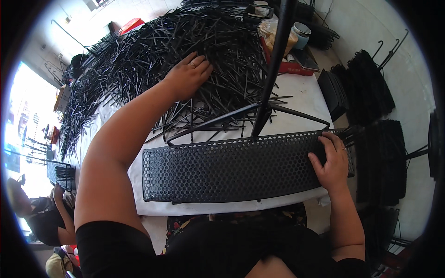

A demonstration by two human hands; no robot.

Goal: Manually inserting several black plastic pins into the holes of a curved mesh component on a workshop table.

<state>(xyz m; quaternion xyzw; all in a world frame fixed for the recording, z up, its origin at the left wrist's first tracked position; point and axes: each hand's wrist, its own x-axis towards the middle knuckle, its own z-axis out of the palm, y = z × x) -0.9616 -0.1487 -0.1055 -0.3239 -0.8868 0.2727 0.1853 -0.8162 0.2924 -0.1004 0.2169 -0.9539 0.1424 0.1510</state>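
My left hand reaches into a large heap of thin black strips. Its fingers, one with a ring, are slightly apart and bent down onto the strips, with the thumb out of sight; I see nothing gripped. In front of me lies a long black panel full of round holes, fixed to a black metal frame whose post rises toward me. My right hand rests on the panel's right end, fingers over the far edge, thumb spread apart. Several dark strips poke out just beyond its fingers.
A white-covered table bears the heap. At its back right are a red box, a plastic bag and a jar. Black bundles and hooks line the right side. Another person sits at far left.
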